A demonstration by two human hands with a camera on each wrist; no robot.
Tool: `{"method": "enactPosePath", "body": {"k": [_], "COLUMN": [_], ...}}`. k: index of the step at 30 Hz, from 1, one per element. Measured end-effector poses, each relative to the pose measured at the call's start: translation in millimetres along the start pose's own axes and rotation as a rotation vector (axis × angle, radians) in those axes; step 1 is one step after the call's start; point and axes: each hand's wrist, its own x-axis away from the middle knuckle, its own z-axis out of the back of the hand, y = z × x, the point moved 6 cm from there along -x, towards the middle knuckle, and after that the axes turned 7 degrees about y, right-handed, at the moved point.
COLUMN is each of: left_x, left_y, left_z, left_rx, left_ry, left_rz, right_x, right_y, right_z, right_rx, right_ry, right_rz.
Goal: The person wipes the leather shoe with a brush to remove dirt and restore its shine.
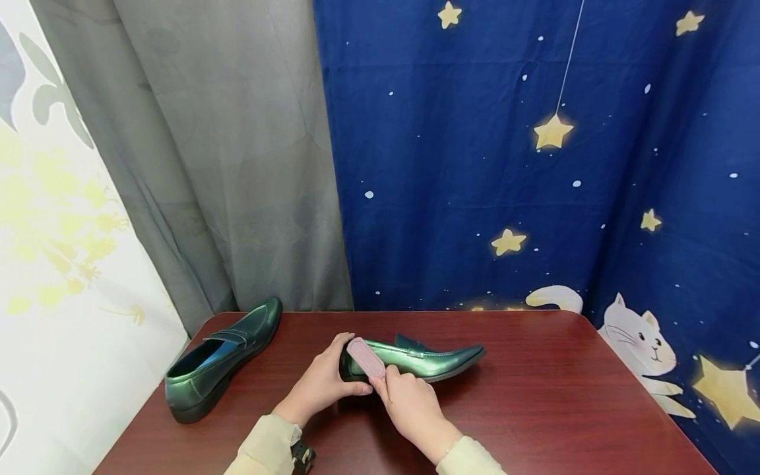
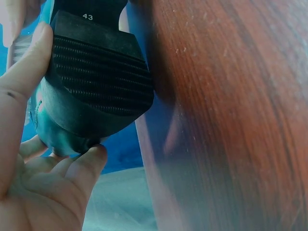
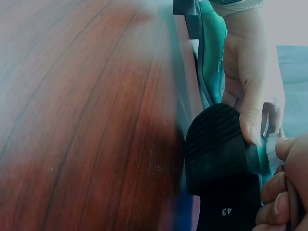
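A shiny green loafer [image 1: 445, 363] lies tilted near the middle of the table, its toe pointing right. My left hand [image 1: 320, 382] grips it round the heel, thumb on the near side and fingers behind. In the left wrist view the ridged black heel [image 2: 101, 77] is turned toward the camera, with "43" printed on the sole. Between thumb and fingers, my right hand [image 1: 412, 402] holds a small pink brush [image 1: 366, 357]. Its pale bristles [image 3: 273, 153] press against the loafer's side near the heel, as the right wrist view shows.
Another green loafer [image 1: 204, 379] stands upright at the table's left side, toe toward the back. The reddish-brown table [image 1: 552, 389] has rounded back corners. Behind it hang a grey curtain [image 1: 237, 165] and a blue star-patterned one [image 1: 445, 165]. A black strap [image 1: 303, 456] sits at my left wrist.
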Motion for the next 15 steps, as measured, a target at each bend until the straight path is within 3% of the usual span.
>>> {"method": "enactPosePath", "body": {"k": [15], "left_x": [-0.3], "left_y": [-1.4], "left_z": [-0.8], "left_rx": [0.003], "left_ry": [-0.014], "left_rz": [0.021], "right_x": [3.6], "right_y": [9.5], "right_z": [2.2], "right_rx": [0.015], "right_ry": [0.002], "right_rz": [-0.018]}}
